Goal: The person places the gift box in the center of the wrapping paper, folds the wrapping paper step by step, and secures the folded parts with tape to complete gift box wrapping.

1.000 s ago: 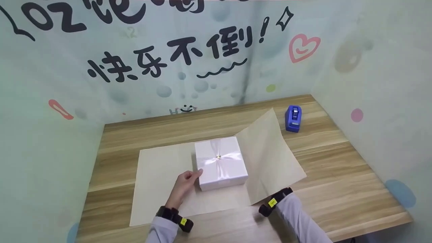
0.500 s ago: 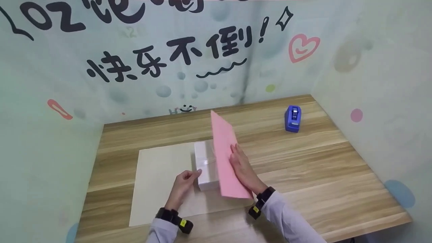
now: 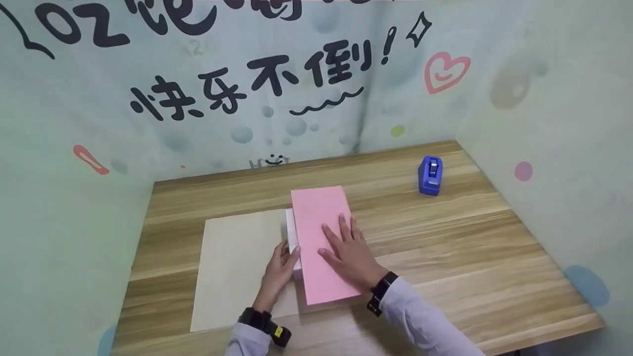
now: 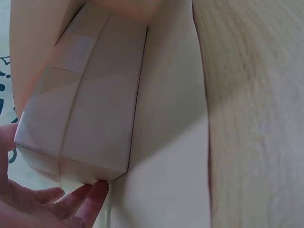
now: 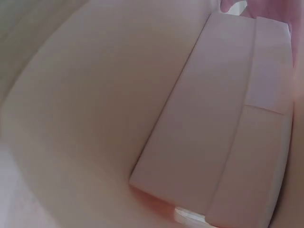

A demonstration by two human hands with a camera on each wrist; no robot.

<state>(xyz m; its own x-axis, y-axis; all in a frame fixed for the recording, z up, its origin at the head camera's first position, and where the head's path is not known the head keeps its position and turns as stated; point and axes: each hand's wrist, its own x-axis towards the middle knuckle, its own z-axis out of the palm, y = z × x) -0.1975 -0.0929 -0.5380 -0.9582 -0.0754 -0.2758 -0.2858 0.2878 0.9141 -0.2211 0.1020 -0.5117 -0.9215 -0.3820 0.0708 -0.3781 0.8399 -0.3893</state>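
Observation:
A white gift box (image 3: 291,230) lies on a sheet of wrapping paper (image 3: 237,267), cream on its inner face. The paper's right part, pink outside, is folded up over the box and hides most of it, including the ribbon. My left hand (image 3: 278,277) holds the box's left side, thumb at the top edge and fingertips against the side in the left wrist view. With fingers spread, my right hand (image 3: 352,254) presses flat on the pink flap. In the right wrist view the box's front side (image 5: 204,118) shows beside the cream paper.
A blue tape dispenser (image 3: 430,175) stands at the back right of the wooden table (image 3: 474,237). Printed walls (image 3: 544,123) enclose the table at the back and sides.
The paper's right part has swung up and leftward over the box, turning its pink side up. My right hand has moved onto it; the left hand has shifted slightly at the box's side.

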